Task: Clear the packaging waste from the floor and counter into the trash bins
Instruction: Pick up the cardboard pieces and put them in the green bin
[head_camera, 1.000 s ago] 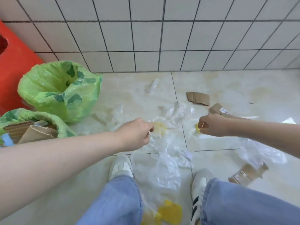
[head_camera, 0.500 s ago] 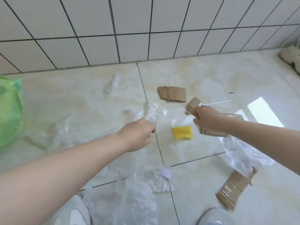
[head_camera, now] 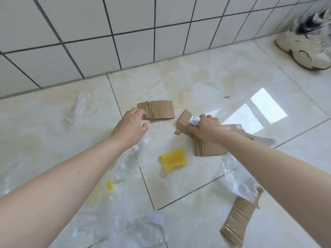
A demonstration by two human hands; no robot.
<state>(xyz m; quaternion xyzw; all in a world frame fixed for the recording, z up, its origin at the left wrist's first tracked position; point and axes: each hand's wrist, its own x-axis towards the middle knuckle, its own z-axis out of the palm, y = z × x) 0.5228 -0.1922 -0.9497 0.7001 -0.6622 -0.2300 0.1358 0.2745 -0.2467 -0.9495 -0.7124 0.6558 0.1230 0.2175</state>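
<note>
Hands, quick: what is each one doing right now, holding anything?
Left hand: fingers loosely curled at the edge of the flat cardboard piece, nothing gripped yet.
Right hand: gripping the labelled cardboard piece.

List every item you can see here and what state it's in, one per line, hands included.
Left hand: fingers at the edge of a flat cardboard piece, grip unclear.
Right hand: gripping a labelled cardboard piece.
Yellow foam net: loose on the floor.
Taped cardboard strip: lying flat.
Clear plastic wrap: crumpled on the floor.
Sneaker: by the wall.
</note>
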